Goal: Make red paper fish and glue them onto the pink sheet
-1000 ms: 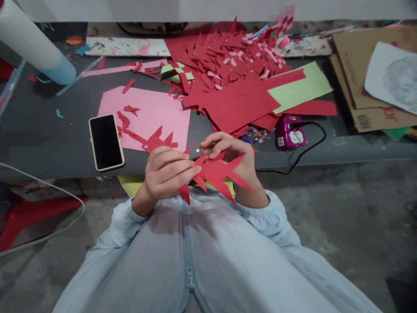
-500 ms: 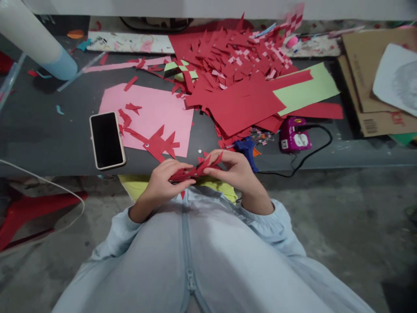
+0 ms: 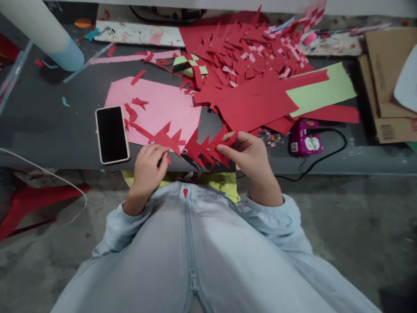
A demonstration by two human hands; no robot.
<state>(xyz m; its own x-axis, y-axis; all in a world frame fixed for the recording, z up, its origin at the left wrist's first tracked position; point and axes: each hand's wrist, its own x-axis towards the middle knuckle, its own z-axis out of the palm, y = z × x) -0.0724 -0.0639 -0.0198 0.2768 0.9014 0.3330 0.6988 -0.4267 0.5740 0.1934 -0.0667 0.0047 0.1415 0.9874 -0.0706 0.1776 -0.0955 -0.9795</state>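
My right hand (image 3: 251, 157) pinches the tail end of a spiky red paper fish with a googly eye (image 3: 204, 149), holding it flat at the front edge of the dark table (image 3: 52, 130). My left hand (image 3: 147, 168) rests at the table edge with its fingers curled, fingertips touching the tail of a second red paper fish (image 3: 165, 139). That fish lies partly on a pink sheet (image 3: 163, 106). A small red paper triangle (image 3: 185, 192) sits on my pale blue jacket.
A phone (image 3: 112, 134) lies face up left of my left hand. A heap of red paper cuttings (image 3: 247, 74) and a green sheet (image 3: 325, 89) fill the table's middle. A purple device with a black cable (image 3: 304, 139) sits at right, cardboard (image 3: 387, 82) beyond it.
Both hands moved from my lap up to the table edge. The red fish, held by both hands before, is now laid on the table in my right hand only; my left hand let go.
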